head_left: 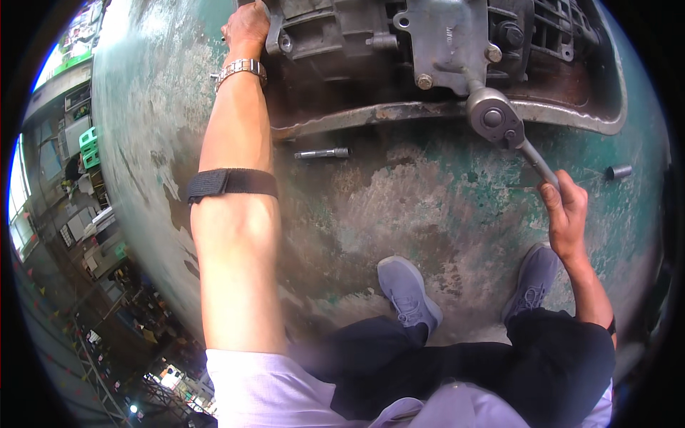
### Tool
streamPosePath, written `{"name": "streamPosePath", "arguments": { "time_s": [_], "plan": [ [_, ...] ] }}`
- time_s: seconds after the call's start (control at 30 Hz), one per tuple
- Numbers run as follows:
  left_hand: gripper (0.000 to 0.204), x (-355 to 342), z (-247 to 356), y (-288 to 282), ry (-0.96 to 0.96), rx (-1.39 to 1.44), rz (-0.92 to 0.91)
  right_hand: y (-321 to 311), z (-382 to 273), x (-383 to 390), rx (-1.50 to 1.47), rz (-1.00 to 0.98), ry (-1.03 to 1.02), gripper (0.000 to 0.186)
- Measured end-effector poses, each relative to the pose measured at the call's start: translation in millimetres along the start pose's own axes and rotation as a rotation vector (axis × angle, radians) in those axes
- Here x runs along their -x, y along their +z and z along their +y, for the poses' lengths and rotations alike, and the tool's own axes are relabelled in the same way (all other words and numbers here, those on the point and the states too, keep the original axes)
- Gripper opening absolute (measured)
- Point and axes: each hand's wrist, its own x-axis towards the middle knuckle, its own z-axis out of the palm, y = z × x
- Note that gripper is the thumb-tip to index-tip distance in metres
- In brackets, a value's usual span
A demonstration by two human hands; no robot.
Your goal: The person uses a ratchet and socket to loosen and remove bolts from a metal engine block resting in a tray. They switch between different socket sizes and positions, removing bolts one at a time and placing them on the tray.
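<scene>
The grey cast-metal gear housing [342, 43] sits at the top of my view inside a rust-brown metal tray [385, 113] with a pale rim, its flat cover plate [448, 32] facing up at me. Two hex-headed bolts, one at the plate's lower left [424, 81] and one at its right edge [493, 53], are in place, and the plate is on the housing, so the work looks to me to be midway through, at the bolts; whether they are being tightened or loosened, and how many are left, I cannot tell. At the plate's lower edge stands the silver steel ratchet wrench [492, 118], its round head over the tray's rim; what its far end sits on is hidden. My right grip [565, 210] is clenched around the wrench's handle, thumb along it, the forearm rising from beside my right knee with the elbow bent. My left arm reaches nearly straight ahead, and my left grip [246, 30] is curled at the housing's left end, cut by the view's edge, so I cannot tell what it grasps. On the worn green floor [428, 192] lie a slim silver extension bar [321, 153] and, beyond the wrench, a short grey cylindrical socket [619, 171].
</scene>
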Motion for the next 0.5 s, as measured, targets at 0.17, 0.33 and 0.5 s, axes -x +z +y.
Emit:
{"name": "streamPosePath", "arguments": {
  "time_s": [0.17, 0.33, 0.5],
  "plan": [
    [0.039, 27, 38, -34, -0.172, 0.142, -0.151, -4, 3, 3, 0.006, 0.009, 0.036, 0.039],
    [0.059, 40, 72, -81, -0.313, 0.212, -0.256, 1, 5, 7, -0.04, 0.042, 0.058, 0.039],
    [0.06, 42, 72, -79, -0.339, 0.258, -0.227, 12, 6, 12, -0.138, 0.051, 0.112, 0.038]
  ]
}}
